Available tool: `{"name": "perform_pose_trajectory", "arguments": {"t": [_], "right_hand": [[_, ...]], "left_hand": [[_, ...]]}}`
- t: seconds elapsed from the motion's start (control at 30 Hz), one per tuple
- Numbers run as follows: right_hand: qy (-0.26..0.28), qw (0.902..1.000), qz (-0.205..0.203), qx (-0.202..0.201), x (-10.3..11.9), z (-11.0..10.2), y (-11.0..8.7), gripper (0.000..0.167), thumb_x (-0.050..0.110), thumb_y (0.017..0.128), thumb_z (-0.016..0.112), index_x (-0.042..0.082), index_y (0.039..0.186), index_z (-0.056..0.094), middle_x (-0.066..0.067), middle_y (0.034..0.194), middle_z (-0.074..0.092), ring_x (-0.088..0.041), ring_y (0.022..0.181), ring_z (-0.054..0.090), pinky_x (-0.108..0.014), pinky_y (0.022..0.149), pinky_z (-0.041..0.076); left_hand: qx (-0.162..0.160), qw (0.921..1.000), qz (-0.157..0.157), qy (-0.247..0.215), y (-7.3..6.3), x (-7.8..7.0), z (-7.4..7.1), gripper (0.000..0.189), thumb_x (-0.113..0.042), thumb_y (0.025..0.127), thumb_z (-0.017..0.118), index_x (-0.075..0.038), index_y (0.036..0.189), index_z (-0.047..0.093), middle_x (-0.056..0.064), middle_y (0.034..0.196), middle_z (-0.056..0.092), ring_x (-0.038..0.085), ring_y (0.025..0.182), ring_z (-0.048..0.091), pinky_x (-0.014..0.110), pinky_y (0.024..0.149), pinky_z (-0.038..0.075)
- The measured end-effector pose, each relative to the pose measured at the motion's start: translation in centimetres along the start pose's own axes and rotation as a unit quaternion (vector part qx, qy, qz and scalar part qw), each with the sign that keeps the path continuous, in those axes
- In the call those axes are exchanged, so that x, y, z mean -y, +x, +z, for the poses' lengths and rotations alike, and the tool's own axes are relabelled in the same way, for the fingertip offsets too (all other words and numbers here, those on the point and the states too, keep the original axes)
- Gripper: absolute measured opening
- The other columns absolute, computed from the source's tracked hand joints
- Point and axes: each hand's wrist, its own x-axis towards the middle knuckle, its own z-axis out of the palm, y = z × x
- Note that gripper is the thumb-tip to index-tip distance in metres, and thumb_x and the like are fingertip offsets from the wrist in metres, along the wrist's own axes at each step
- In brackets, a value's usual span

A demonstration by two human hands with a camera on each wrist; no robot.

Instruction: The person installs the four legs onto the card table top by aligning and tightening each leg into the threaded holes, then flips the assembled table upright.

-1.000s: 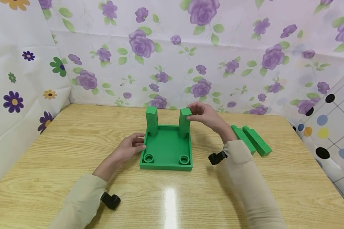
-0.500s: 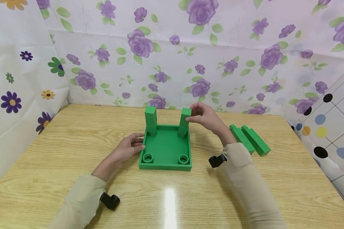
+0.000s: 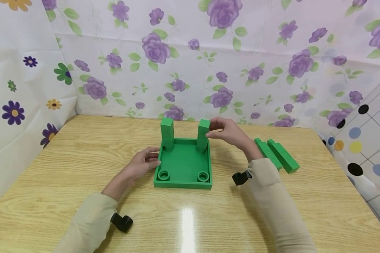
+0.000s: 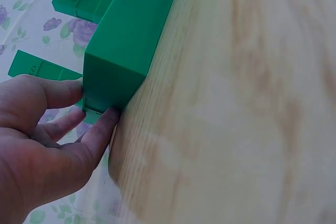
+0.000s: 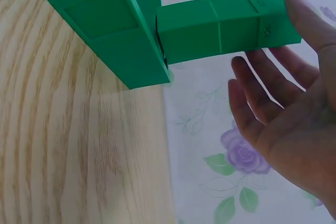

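Observation:
A square green toy tabletop (image 3: 185, 161) with a raised rim lies upside down on the wooden table. Round sockets show at its two near corners; green legs stand upright at both far corners. At the far right leg (image 3: 203, 130) is my right hand (image 3: 230, 133), thumb on its near side and fingers behind its upper part. The right wrist view shows the thumb at the leg's top end and fingertips along its other side. My left hand (image 3: 141, 162) rests with thumb and relaxed fingers against the tabletop's left wall. The far left leg (image 3: 167, 130) stands untouched.
Two more green legs (image 3: 283, 155) with narrow knobbed ends lie side by side on the wooden table (image 3: 114, 137), right of my right hand. Flower-printed sheets (image 3: 190, 70) hang behind and to the left, a dotted one (image 3: 364, 147) to the right.
The far right leg has turned slightly in place and my right thumb sits a little lower on it. My left hand and the tabletop stay where they were.

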Motion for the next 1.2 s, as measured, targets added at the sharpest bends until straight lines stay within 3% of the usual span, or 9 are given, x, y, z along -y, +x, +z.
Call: {"name": "perform_pose_trajectory", "arguments": {"t": [0.3,0.53,0.7,0.93,1.07,1.2], "right_hand": [[0.102,0.9941,-0.014,0.034,-0.3,-0.9,0.4,0.054,0.017,0.097,0.061,0.007,0.146,0.042,-0.011,0.141,0.049,-0.025,0.128,0.045,-0.04,0.104,0.039],[0.126,0.9899,-0.013,0.064,0.0,-1.0,0.8,0.054,0.018,0.098,0.059,0.009,0.148,0.04,-0.007,0.149,0.041,-0.026,0.136,0.036,-0.042,0.109,0.032],[0.126,0.9899,-0.008,0.063,0.2,-0.8,0.9,0.053,0.016,0.098,0.06,0.009,0.147,0.042,-0.01,0.15,0.038,-0.027,0.132,0.039,-0.044,0.107,0.034],[0.101,0.9947,0.014,0.014,0.4,-0.4,1.1,0.048,0.017,0.093,0.067,0.005,0.137,0.052,-0.01,0.137,0.05,-0.025,0.125,0.045,-0.043,0.103,0.038],[0.063,0.9973,0.027,-0.027,0.8,0.1,1.3,0.041,0.022,0.088,0.073,0.005,0.122,0.059,-0.01,0.117,0.058,-0.025,0.109,0.054,-0.044,0.094,0.044],[0.03,0.9983,0.015,-0.047,1.3,0.5,1.3,0.037,0.025,0.087,0.075,0.004,0.112,0.059,-0.011,0.103,0.059,-0.025,0.095,0.056,-0.042,0.083,0.047]], "left_hand": [[-0.001,1.0,0.0,0.002,0.0,0.1,0.1,0.051,-0.001,0.098,0.053,0.002,0.146,0.034,0.027,0.138,0.043,0.037,0.124,0.045,0.043,0.101,0.041],[0.0,1.0,0.001,0.0,-0.1,0.0,0.1,0.051,-0.001,0.098,0.053,0.001,0.146,0.034,0.027,0.138,0.043,0.037,0.124,0.045,0.043,0.101,0.041],[0.002,1.0,0.006,0.002,-0.1,0.1,0.0,0.051,-0.001,0.099,0.053,0.002,0.146,0.034,0.028,0.139,0.042,0.038,0.124,0.045,0.044,0.1,0.041],[0.001,1.0,0.001,0.001,-0.1,0.0,0.0,0.051,-0.001,0.098,0.053,0.002,0.146,0.035,0.027,0.139,0.043,0.037,0.123,0.045,0.043,0.1,0.041],[0.002,1.0,0.0,0.0,-0.1,0.0,0.0,0.051,-0.001,0.098,0.053,0.001,0.146,0.034,0.026,0.139,0.043,0.036,0.123,0.045,0.043,0.1,0.041],[0.001,1.0,0.0,0.001,-0.1,0.0,-0.1,0.051,-0.001,0.098,0.053,0.001,0.146,0.034,0.026,0.138,0.043,0.036,0.123,0.045,0.043,0.1,0.041]]}}
